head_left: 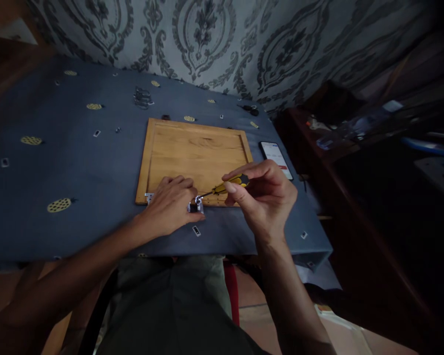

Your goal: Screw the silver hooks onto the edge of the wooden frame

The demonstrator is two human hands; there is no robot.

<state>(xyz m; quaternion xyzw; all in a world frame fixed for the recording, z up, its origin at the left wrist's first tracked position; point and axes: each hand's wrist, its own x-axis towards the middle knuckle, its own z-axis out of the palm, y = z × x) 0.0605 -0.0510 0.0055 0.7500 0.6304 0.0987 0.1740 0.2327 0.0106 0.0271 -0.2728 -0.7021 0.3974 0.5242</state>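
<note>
A small shiny metal fitting (200, 207) is seen at the near edge of a wooden panel (200, 153), a little left of that edge's middle. It is held by the left hand (173, 204), whose thumb is laid along its near side while the forefinger is bent at its far side; the other fingers are curled, close together, over the panel. The tip of a screwdriver (231, 184) is brought to the fitting from the right, with the shaft slanted down to the left. Its yellow and black handle is held by the right hand (270, 197), pinched between the thumb and the fingertips. Whether a screw is met by the tip cannot be told. Another metal piece (149, 198) is partly covered by the left hand at the panel's near left corner. The panel is laid flat, its raised frame turned upward, on a blue-grey tablecloth (77, 172) printed with yellow pineapples and small labels. Just beyond its right side a phone (276, 159) with a lit screen is placed. Farther back, a cluster of dark loops (143, 98) is seen on the left and a dark object (249, 109) on the right. The table is backed by a grey patterned fabric (205, 29), and at the far right a clear plastic bottle (358, 124) is dimly shown.
</note>
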